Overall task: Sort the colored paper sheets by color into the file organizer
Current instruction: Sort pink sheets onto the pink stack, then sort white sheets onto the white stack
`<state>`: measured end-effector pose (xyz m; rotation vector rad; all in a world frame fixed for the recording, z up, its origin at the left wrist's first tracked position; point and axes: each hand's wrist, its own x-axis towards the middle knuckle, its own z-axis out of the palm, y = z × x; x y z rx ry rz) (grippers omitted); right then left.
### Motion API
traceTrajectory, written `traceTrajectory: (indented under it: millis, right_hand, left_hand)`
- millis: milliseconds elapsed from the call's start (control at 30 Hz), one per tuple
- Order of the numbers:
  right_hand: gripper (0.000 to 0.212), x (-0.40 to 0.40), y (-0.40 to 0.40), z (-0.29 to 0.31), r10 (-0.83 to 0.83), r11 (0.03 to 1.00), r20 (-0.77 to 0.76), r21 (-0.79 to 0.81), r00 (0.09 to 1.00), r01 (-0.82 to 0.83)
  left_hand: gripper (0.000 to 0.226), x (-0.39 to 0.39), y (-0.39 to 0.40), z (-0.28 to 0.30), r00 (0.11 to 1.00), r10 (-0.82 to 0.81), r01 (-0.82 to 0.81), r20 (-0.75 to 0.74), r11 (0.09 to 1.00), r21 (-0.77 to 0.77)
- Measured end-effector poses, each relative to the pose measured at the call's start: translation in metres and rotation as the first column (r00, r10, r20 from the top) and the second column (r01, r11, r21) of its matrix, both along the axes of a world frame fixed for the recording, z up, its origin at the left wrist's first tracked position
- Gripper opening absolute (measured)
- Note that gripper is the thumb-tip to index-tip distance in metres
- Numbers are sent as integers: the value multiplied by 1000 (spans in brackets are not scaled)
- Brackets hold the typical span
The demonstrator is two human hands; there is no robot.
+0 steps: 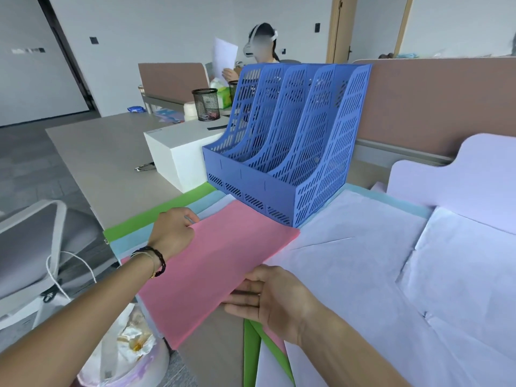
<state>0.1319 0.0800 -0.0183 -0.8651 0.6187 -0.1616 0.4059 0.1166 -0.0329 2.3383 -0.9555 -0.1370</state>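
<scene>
Both hands pinched shut: L hand [173, 233] forward, R hand [268, 300] nearer, palm-up.

The file organizer [282, 141] is set at the back of the surface [106, 152], a box [178, 155] just to its left. Loose sheets [363, 269] are spread before it and to its right — one sheet [212, 269] is held between both hands, before the organizer.
</scene>
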Motion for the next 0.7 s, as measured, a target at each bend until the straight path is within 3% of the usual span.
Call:
traceTrajectory:
  millis: [133, 233, 300, 367, 467, 600, 700]
  right_hand:
    - [44, -20, -4, 7, -42, 999, -9, -27, 999, 42]
    - [76, -56, -18, 13, -138, 989, 0, -57, 990, 138]
    - [62, -88, -30, 23, -195, 945, -51, -278, 980, 173]
    - [45, -123, -43, 31, -280, 817, -146, -556, 949, 155]
    - [40, -182, -57, 39, -437, 642, -218, -755, 873, 133]
    - [38, -264, -68, 31, -596, 377, -381, -910, 706, -173]
    - [49, -312, -64, 18, -618, 298, -522, -847, 587, -440]
  left_hand:
    - [34, -7, 2, 8, 997, 17, -21, 69, 998, 65]
    - [32, -39, -4, 27, 973, -35, 15, 227, 996, 90]
    - [32, -85, -11, 42, 953, -168, 164, 250, 986, 37]
    - [30, -140, -15, 49, 893, -404, 405, 201, 914, 36]
    - [38, -216, -20, 44, 735, -667, 630, 125, 739, 240]
    - [69, -278, -29, 32, 663, -748, 656, 33, 602, 456]
    - [74, -304, -44, 22, 654, -756, 654, 23, 581, 485]
